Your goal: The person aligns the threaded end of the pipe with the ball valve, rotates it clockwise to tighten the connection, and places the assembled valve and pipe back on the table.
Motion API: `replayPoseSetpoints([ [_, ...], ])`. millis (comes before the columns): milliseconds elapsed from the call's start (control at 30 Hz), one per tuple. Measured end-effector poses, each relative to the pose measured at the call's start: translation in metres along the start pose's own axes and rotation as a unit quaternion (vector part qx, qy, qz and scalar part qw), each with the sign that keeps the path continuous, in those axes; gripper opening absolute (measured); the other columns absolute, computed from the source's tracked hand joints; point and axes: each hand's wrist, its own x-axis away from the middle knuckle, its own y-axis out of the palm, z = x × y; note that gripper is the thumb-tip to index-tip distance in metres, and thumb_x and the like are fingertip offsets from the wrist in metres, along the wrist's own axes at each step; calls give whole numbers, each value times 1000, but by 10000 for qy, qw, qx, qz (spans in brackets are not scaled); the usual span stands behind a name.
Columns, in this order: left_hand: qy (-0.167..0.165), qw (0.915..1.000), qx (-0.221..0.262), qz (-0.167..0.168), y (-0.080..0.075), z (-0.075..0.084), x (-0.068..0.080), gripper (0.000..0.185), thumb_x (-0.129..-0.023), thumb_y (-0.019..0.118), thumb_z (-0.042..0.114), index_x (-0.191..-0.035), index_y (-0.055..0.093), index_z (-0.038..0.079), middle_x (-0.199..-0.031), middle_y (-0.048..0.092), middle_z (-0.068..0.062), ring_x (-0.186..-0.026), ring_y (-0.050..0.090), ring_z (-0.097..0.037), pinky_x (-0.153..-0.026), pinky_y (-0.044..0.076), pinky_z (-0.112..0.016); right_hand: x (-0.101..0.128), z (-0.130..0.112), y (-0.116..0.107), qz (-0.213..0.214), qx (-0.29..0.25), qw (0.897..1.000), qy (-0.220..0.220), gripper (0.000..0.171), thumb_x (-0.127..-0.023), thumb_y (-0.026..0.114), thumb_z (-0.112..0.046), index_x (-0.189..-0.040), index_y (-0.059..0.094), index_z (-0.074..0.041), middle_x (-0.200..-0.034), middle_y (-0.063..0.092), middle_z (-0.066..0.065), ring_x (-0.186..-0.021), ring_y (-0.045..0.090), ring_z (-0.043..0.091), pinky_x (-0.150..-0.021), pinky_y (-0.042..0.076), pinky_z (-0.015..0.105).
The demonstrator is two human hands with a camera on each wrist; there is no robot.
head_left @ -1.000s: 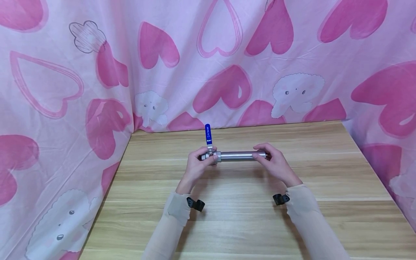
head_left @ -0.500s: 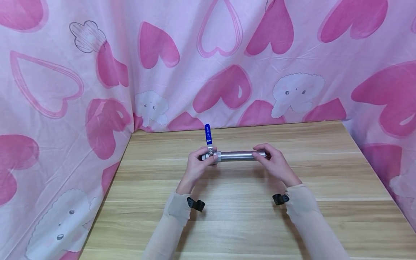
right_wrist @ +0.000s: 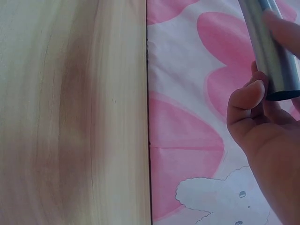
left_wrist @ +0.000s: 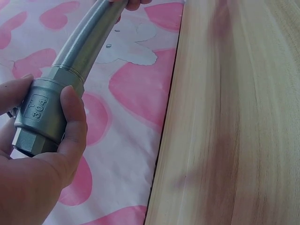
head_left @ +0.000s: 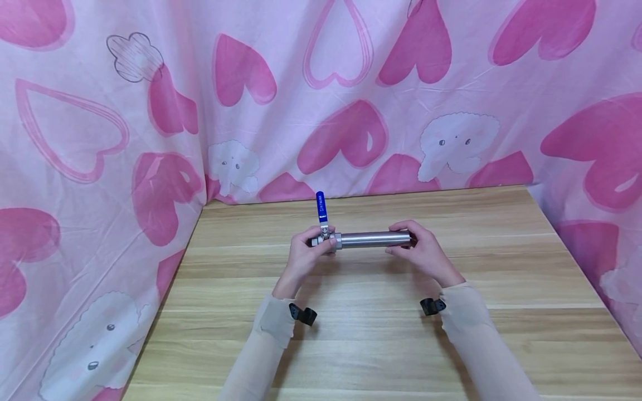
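Observation:
My left hand (head_left: 300, 259) grips a steel ball valve (left_wrist: 41, 108), thumb on the near side and fingers around the far side. Its body is stamped 304 in the left wrist view. From the valve, a blue lever handle (head_left: 321, 208) points away toward the back curtain. A straight steel pipe (head_left: 373, 240) runs rightward out of the valve, held level above the table. Around the pipe's right end my right hand (head_left: 427, 252) curls, forefinger over the top and thumb (right_wrist: 253, 95) along its lower side. The pipe's end looks open in the right wrist view.
Below the hands spreads a wood-grain table (head_left: 371, 334). Pink heart-print curtain (head_left: 341, 133) hangs along its back and both sides. A small black camera mount sits on each wrist, the left mount (head_left: 303, 314) and the right mount (head_left: 432, 306).
My right thumb has shifted from the pipe's front face down to its lower edge, uncovering more of the pipe's right end. The left hand and valve stay in place.

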Motion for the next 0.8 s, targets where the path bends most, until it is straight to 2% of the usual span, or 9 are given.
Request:
replayPoseSetpoints([
  [133, -6, 10000, -52, 40, 3, 14, 7, 33, -90, 66, 4, -122, 63, -1, -121, 60, -19, -97, 61, -23, -87, 59, -47, 0, 1, 0, -36, 55, 9999, -77, 44, -84, 76, -17, -122, 57, -14, -120, 56, 9, -102, 56, 25, -82, 52, 20],
  [233, -28, 10000, -49, 54, 3, 16, 9, 33, -90, 66, 5, -122, 63, 0, -121, 60, -18, -98, 61, -22, -87, 59, -47, 0, 1, 0, -43, 97, 9998, -151, 42, -84, 76, -17, -121, 57, -16, -119, 57, 7, -101, 56, 25, -82, 52, 19],
  [400, -77, 10000, -25, 42, -1, 2, 1, 34, -90, 66, 5, -123, 63, 1, -122, 60, -17, -98, 61, -21, -90, 58, -50, 1, 0, 0, -64, 101, 9998, -186, 43, -84, 76, -21, -122, 57, -14, -118, 58, 7, -100, 56, 25, -81, 53, 19],
  [533, -73, 9999, -5, 80, -3, -10, -4, 34, -90, 68, 7, -124, 64, 4, -124, 60, -15, -98, 62, -21, -88, 59, -47, 2, 0, 1, -40, 128, 9997, -179, 42, -84, 76, -23, -122, 58, -13, -117, 60, 9, -96, 56, 23, -76, 53, 18],
  [800, 60, 9999, -10, 116, -4, -14, -4, 34, -89, 70, 11, -122, 65, 6, -122, 61, -14, -101, 61, -26, -83, 62, -37, 0, 2, 2, -6, 168, 9995, -271, 41, -85, 75, -26, -121, 61, -10, -115, 63, 12, -92, 56, 22, -70, 52, 18],
])
